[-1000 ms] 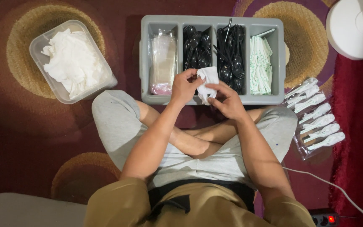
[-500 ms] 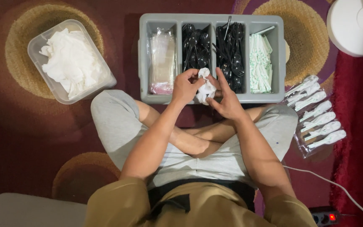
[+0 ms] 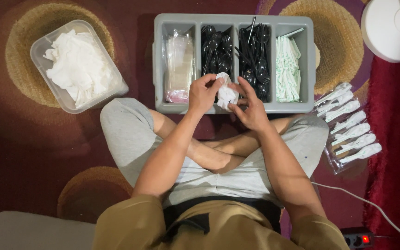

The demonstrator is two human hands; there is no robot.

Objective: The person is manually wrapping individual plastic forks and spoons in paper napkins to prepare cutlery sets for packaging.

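Both hands working a white napkin at the grey tray's front edge

Nearest the tray's front wall [image 3: 209, 109], the left hand [image 3: 203, 95] and right hand [image 3: 251, 107] have their fingers pinched shut on the crumpled napkin [image 3: 227, 95]; it looks light, soft and easily torn, best held by its edges. Behind it, inside the tray, lie black spoons [image 3: 215, 48].

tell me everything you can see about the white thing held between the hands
The white napkin looks like soft, thin paper, crumpled into a loose wad with folds and creases. Both hands hold it: left hand on its left side, right hand on its right and lower edge. It sits above the near wall of the grey cutlery tray.
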